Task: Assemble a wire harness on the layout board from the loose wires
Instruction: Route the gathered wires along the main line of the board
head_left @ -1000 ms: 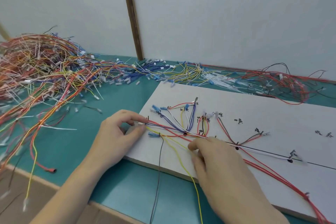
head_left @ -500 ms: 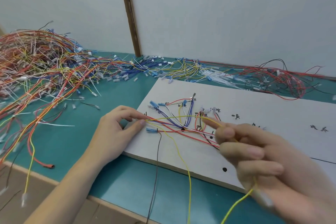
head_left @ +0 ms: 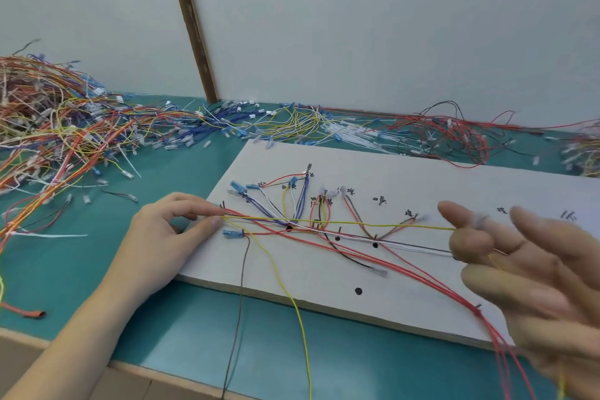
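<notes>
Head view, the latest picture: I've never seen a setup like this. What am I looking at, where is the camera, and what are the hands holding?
There is no machine here. A person works with bare hands, and the single camera sits on their head, looking forward and down.

On the teal table lies a white layout board marked with black dots and handwritten labels. Red, blue, white and black wires are already routed across it. Along the wall behind lies a pile of loose wires, thickest at the left.

The left hand pinches several wire ends at the board's left edge. The right hand, blurred and close to the camera, has a yellow wire running to its fingers, stretched taut from the left hand. Exactly how it grips is unclear.
</notes>
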Action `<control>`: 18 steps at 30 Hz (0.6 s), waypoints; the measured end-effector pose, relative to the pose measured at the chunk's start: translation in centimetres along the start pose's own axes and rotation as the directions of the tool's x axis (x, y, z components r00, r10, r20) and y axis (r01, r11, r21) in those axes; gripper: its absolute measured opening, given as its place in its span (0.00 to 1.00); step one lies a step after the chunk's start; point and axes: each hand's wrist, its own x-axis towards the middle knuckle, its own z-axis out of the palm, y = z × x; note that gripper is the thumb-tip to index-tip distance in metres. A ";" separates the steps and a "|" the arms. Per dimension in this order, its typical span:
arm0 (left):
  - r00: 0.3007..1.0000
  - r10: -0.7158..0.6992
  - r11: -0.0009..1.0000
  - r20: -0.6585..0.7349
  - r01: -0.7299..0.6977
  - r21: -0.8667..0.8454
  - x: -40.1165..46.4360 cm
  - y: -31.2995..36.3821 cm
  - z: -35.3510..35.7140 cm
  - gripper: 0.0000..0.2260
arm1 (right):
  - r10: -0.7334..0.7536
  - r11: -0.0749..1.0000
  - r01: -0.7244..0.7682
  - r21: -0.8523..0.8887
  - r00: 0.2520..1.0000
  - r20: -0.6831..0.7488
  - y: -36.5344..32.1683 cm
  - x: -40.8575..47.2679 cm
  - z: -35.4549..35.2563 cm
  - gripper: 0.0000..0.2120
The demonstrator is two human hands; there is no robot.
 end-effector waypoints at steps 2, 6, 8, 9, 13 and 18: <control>1.000 0.002 1.000 0.005 -0.002 -0.002 0.1 -0.1 -0.1 0.08 | -0.022 0.977 0.023 -0.212 1.000 0.008 -1.2 0.9 -0.2 0.32; 0.998 -0.015 0.998 0.060 0.018 -0.059 0.8 0.0 -0.5 0.05 | -0.286 0.720 0.005 -0.694 0.913 -0.290 0.0 1.1 0.2 0.10; 0.995 -0.031 0.999 0.091 0.031 -0.005 1.4 -0.2 -1.1 0.07 | -0.365 0.631 -0.008 -0.776 0.880 -0.305 0.2 1.3 0.3 0.06; 0.993 -0.042 0.999 0.107 0.039 0.034 1.7 -0.3 -1.4 0.07 | -0.405 0.567 -0.016 -0.823 0.865 -0.295 0.1 1.4 0.4 0.07; 0.981 -0.057 0.996 0.186 0.044 0.074 2.8 0.0 -2.7 0.09 | -0.470 0.428 -0.058 -0.902 0.838 -0.277 -0.4 2.1 0.3 0.08; 0.968 -0.062 0.992 0.244 0.032 0.126 3.4 0.2 -3.1 0.07 | -0.515 0.235 -0.115 -0.965 0.827 -0.224 -0.9 2.7 -0.2 0.02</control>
